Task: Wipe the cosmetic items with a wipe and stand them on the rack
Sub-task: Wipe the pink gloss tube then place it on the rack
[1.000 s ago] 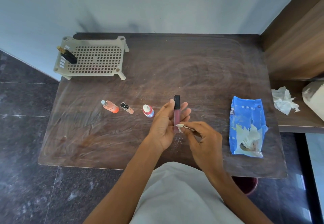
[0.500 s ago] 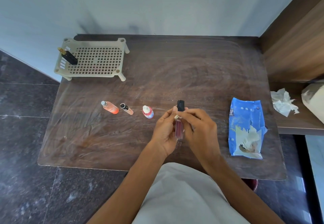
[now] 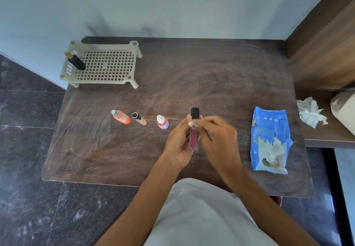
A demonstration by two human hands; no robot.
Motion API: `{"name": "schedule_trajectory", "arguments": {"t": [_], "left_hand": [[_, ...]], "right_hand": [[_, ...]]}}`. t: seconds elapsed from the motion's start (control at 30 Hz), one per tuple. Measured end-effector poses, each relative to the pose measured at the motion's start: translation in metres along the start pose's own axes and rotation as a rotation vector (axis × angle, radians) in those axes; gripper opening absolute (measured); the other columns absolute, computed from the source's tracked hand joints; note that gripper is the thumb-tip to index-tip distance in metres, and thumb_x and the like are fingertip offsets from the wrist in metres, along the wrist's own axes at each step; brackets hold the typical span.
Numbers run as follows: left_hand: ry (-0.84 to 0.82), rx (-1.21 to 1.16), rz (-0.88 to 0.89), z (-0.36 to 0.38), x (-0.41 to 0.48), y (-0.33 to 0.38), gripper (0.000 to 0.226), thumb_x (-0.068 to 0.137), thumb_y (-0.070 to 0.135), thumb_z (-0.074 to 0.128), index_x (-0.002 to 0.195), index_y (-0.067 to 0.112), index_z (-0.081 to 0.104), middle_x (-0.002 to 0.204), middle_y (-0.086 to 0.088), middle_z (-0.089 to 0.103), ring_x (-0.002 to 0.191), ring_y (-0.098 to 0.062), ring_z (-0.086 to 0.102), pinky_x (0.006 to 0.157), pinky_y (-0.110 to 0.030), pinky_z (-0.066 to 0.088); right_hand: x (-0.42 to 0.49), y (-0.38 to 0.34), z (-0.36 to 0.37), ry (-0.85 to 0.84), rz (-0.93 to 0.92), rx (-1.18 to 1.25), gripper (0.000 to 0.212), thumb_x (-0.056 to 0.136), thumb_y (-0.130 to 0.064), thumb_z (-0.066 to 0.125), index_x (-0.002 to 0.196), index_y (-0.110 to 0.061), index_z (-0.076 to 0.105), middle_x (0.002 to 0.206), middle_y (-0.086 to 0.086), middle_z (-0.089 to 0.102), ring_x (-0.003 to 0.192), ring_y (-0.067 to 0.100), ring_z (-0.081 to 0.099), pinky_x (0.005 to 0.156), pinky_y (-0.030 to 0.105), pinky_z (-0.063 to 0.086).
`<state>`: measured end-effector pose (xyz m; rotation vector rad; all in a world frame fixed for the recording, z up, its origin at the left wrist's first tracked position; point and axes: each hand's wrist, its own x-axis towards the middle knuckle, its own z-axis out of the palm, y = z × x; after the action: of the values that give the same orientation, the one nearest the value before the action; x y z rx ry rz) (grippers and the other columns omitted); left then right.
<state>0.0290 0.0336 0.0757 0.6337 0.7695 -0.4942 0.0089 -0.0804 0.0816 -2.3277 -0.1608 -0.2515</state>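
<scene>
lip gloss tube (image 3: pixel 193 139) is clasped by left hand (image 3: pixel 177 145) | wipe (image 3: pixel 191 124) is pinched between right hand (image 3: pixel 219 140) fingertips | risk: wet tube may be dropped

Rack top: a black bottle (image 3: pixel 76 62) is occupying the left edge of the rack (image 3: pixel 105 78); the grid to its right is lying open.
Approach to rack: open table (image 3: pixel 211 72) is running from centre up to the rack's front legs.
Left row: orange bottle (image 3: pixel 121 118), black-capped tube (image 3: pixel 139 119) and dropper bottle (image 3: pixel 162 122) are sitting apart in a line, barring a low pass.
Near centre: left hand (image 3: pixel 179 143) and right hand (image 3: pixel 218 139) are crowding the lip gloss tube (image 3: pixel 194 139).
Right: the wipe packet (image 3: pixel 269 140) is lying well apart from the hands, leaving a lane.
Far right: a wooden panel (image 3: pixel 324 49) is closing that side.
</scene>
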Motion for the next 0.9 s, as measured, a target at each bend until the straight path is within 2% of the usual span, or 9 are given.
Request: {"name": "schedule_trajectory", "arguments": {"t": [0.13, 0.23, 0.37, 0.5, 0.6, 0.67, 0.77, 0.9], "left_hand": [[-0.007, -0.067, 0.046, -0.001, 0.003, 0.004, 0.037, 0.097, 0.017, 0.060, 0.128, -0.004, 0.060, 0.099, -0.015, 0.074, 0.085, -0.018, 0.076, 0.079, -0.029, 0.062], [-0.006, -0.074, 0.045, 0.000, 0.004, 0.002, 0.039, 0.097, 0.017, 0.060, 0.129, -0.005, 0.060, 0.099, -0.015, 0.075, 0.084, -0.019, 0.076, 0.079, -0.030, 0.062], [-0.020, -0.039, -0.031, 0.003, 0.002, 0.000, 0.029, 0.096, 0.020, 0.061, 0.118, 0.001, 0.065, 0.095, -0.011, 0.075, 0.080, -0.016, 0.073, 0.075, -0.029, 0.062], [-0.006, -0.020, -0.029, 0.004, 0.000, -0.004, 0.025, 0.096, 0.019, 0.061, 0.115, 0.005, 0.069, 0.100, -0.011, 0.074, 0.088, -0.018, 0.070, 0.092, -0.033, 0.056], [0.005, -0.044, -0.017, 0.005, -0.001, -0.001, 0.020, 0.097, 0.017, 0.061, 0.111, 0.005, 0.069, 0.099, -0.012, 0.073, 0.087, -0.019, 0.070, 0.091, -0.033, 0.056], [0.005, -0.040, -0.002, 0.004, 0.000, 0.001, 0.022, 0.096, 0.017, 0.061, 0.112, 0.004, 0.068, 0.100, -0.012, 0.072, 0.089, -0.019, 0.069, 0.090, -0.032, 0.056], [0.017, -0.041, 0.005, 0.000, 0.001, 0.004, 0.021, 0.096, 0.017, 0.061, 0.112, 0.004, 0.068, 0.097, -0.013, 0.071, 0.085, -0.019, 0.069, 0.080, -0.029, 0.059], [0.026, -0.051, 0.066, -0.001, 0.000, 0.007, 0.025, 0.097, 0.014, 0.060, 0.117, 0.000, 0.065, 0.093, -0.014, 0.073, 0.077, -0.017, 0.073, 0.082, -0.030, 0.061]], "right_hand": [[-0.044, -0.004, 0.002, -0.003, -0.047, 0.024, 0.027, 0.080, 0.002, 0.078, 0.104, -0.010, 0.078, 0.094, 0.003, 0.071, 0.082, 0.013, 0.064, 0.076, 0.013, 0.049], [-0.050, -0.001, 0.003, 0.031, -0.068, 0.012, 0.028, 0.080, 0.004, 0.078, 0.104, -0.009, 0.078, 0.095, 0.003, 0.070, 0.083, 0.013, 0.064, 0.078, 0.013, 0.049], [-0.019, 0.005, 0.002, 0.106, -0.028, 0.011, 0.020, 0.084, -0.001, 0.074, 0.101, -0.010, 0.078, 0.095, 0.004, 0.071, 0.084, 0.015, 0.065, 0.076, 0.017, 0.051], [0.023, 0.015, 0.001, 0.138, 0.003, -0.005, 0.017, 0.085, 0.000, 0.073, 0.100, -0.006, 0.078, 0.094, 0.006, 0.070, 0.082, 0.016, 0.066, 0.072, 0.022, 0.054], [0.030, 0.019, 0.000, 0.102, -0.012, -0.004, 0.017, 0.085, 0.000, 0.074, 0.101, -0.005, 0.078, 0.095, 0.007, 0.070, 0.083, 0.017, 0.067, 0.073, 0.024, 0.056], [0.020, 0.017, 0.000, 0.065, -0.028, -0.016, 0.019, 0.085, -0.001, 0.074, 0.103, -0.007, 0.077, 0.095, 0.005, 0.070, 0.083, 0.015, 0.066, 0.073, 0.023, 0.056], [-0.008, 0.013, -0.001, 0.013, -0.015, -0.018, 0.020, 0.086, -0.007, 0.075, 0.105, -0.012, 0.077, 0.095, 0.001, 0.070, 0.082, 0.011, 0.065, 0.073, 0.018, 0.054], [-0.047, 0.005, -0.002, -0.011, 0.022, 0.046, 0.017, 0.087, -0.010, 0.071, 0.103, -0.014, 0.078, 0.093, -0.002, 0.070, 0.081, 0.004, 0.061, 0.077, 0.004, 0.044]]}}
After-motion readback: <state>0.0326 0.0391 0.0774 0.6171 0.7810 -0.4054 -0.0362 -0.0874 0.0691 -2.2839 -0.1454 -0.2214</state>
